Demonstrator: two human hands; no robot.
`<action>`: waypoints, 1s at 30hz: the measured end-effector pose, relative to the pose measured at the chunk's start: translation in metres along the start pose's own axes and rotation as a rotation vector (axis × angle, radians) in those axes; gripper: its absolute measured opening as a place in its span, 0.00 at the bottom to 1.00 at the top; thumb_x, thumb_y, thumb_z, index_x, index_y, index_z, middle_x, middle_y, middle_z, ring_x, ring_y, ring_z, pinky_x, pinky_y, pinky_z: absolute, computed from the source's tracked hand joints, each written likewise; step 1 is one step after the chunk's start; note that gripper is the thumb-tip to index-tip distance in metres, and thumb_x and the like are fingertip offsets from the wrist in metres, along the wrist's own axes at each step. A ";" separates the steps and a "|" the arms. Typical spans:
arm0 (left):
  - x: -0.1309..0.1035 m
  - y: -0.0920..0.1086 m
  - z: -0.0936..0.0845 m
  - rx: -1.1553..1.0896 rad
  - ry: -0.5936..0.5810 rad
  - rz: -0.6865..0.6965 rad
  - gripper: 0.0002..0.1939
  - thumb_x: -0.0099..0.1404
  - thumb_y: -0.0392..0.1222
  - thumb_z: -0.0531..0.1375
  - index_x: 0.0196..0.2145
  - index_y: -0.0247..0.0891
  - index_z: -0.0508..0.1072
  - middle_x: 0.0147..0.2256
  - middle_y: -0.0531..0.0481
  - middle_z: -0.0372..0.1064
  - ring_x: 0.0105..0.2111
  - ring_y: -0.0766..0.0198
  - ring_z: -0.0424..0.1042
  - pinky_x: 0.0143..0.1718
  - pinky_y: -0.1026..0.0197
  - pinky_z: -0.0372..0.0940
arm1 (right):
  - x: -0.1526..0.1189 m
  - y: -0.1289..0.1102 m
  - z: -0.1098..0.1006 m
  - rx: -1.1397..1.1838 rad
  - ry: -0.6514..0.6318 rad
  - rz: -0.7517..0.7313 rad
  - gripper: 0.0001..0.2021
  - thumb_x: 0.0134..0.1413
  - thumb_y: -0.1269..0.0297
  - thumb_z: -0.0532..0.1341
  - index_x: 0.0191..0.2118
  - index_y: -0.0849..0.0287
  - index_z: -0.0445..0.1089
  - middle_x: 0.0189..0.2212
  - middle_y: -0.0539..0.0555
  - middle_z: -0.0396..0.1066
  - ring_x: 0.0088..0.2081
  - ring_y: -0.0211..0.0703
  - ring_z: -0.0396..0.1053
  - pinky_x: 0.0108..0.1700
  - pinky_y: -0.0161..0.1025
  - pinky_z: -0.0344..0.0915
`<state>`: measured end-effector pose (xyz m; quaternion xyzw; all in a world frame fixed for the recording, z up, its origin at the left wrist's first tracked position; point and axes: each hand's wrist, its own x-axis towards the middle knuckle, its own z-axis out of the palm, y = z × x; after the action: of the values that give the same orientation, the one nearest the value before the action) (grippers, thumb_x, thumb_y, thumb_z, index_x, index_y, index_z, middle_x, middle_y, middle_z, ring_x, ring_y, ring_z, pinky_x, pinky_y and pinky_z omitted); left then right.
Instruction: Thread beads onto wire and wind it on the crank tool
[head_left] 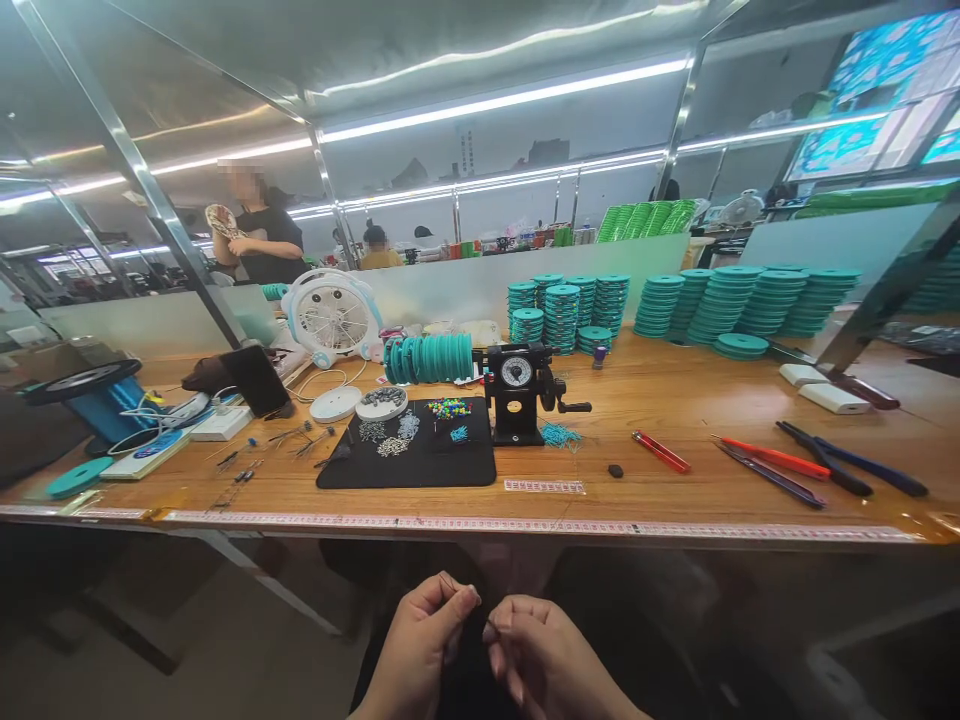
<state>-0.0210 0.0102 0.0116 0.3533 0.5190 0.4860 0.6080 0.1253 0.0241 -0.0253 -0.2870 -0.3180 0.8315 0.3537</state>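
Observation:
Below the table's front edge, over my lap, my left hand (429, 632) is closed, thumb pressed to the fingers. A very fine dark strand shows at its fingertips, too thin to name surely. Close beside it on the right, my right hand (541, 648) is also pinched shut, and what its fingertips hold is too small to make out. The hands are slightly apart. Beyond them on the table lies a black mat (450, 465) with small piles of coloured beads (450, 408), pale beads (392, 447) and other tiny parts. A black hand-crank winder (516, 395) carries several teal spools (429, 358).
Stacks of teal spools (731, 300) stand at the back right. Pliers (855, 460), tweezers (772, 475) and a red cutter (660, 452) lie on the right. A white fan (334, 312), phone (256, 380) and blue line reel (105, 400) are left. A person (259, 235) stands beyond the partition.

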 end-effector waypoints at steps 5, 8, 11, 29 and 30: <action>0.000 -0.001 -0.004 -0.068 0.025 -0.038 0.18 0.50 0.51 0.67 0.22 0.37 0.64 0.16 0.62 0.45 0.18 0.73 0.38 0.19 0.66 0.36 | -0.003 -0.001 0.000 -0.042 0.029 0.022 0.17 0.37 0.55 0.68 0.22 0.64 0.65 0.14 0.49 0.67 0.10 0.26 0.55 0.12 0.25 0.43; 0.000 -0.001 -0.002 -0.041 0.036 -0.035 0.18 0.50 0.51 0.67 0.21 0.37 0.64 0.16 0.62 0.45 0.18 0.73 0.39 0.19 0.66 0.37 | -0.004 -0.003 0.002 -0.130 0.038 0.016 0.16 0.36 0.56 0.67 0.21 0.63 0.64 0.12 0.47 0.65 0.10 0.25 0.52 0.13 0.26 0.42; 0.002 0.000 0.002 0.058 0.064 0.069 0.17 0.52 0.48 0.66 0.20 0.36 0.64 0.18 0.59 0.52 0.20 0.72 0.47 0.22 0.68 0.47 | -0.005 -0.003 0.003 -0.227 0.005 0.050 0.13 0.37 0.58 0.64 0.21 0.62 0.63 0.11 0.46 0.65 0.09 0.25 0.51 0.12 0.26 0.42; 0.001 0.003 0.005 -0.145 -0.133 -0.243 0.14 0.48 0.44 0.68 0.20 0.33 0.68 0.17 0.56 0.58 0.18 0.73 0.53 0.19 0.67 0.43 | -0.005 -0.002 -0.008 -0.303 0.106 -0.152 0.21 0.49 0.46 0.61 0.29 0.63 0.67 0.20 0.47 0.65 0.12 0.26 0.53 0.13 0.27 0.46; 0.000 0.006 0.005 -0.137 -0.151 -0.275 0.13 0.48 0.43 0.67 0.20 0.33 0.68 0.18 0.54 0.59 0.18 0.73 0.54 0.19 0.68 0.43 | -0.005 -0.006 -0.007 -0.299 0.141 -0.170 0.21 0.50 0.46 0.60 0.32 0.63 0.69 0.21 0.46 0.63 0.13 0.25 0.52 0.13 0.26 0.45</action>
<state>-0.0175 0.0121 0.0188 0.2723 0.4808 0.4045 0.7287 0.1356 0.0261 -0.0243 -0.3663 -0.4357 0.7197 0.3976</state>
